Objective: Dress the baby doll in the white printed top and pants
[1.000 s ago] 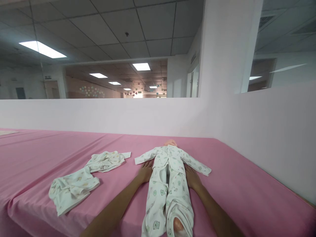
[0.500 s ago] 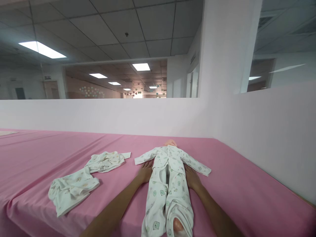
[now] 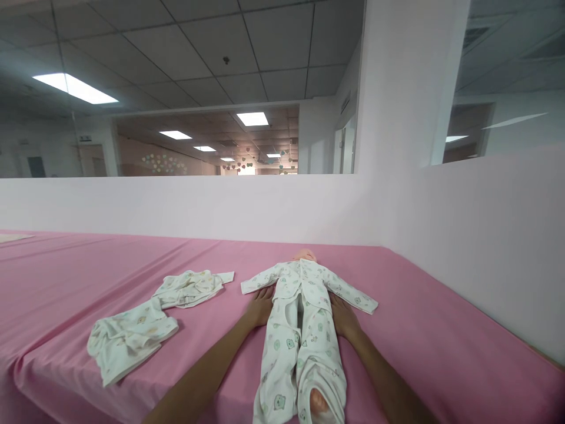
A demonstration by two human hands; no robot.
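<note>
A baby doll [image 3: 305, 255] lies on its back on the pink sheet, its head toward the wall. It wears a white printed top [image 3: 304, 275] with both sleeves spread outward, and matching trousers [image 3: 282, 359]. Part of a foot [image 3: 318, 401] shows inside one leg opening. My left hand [image 3: 261, 306] rests flat against the doll's left-in-view side, below the sleeve, fingers stretched out and their tips partly hidden by the cloth. On the opposite side, my right hand [image 3: 343, 315] lies likewise along the waist, its fingers partly covered by the garment.
Crumpled white printed baby clothes [image 3: 132, 335] lie to the left on the pink sheet [image 3: 212, 347]. A white wall [image 3: 189, 206] with windows runs behind, and another wall [image 3: 494, 247] borders the right side. A pale flat item [image 3: 13, 238] sits at the far left.
</note>
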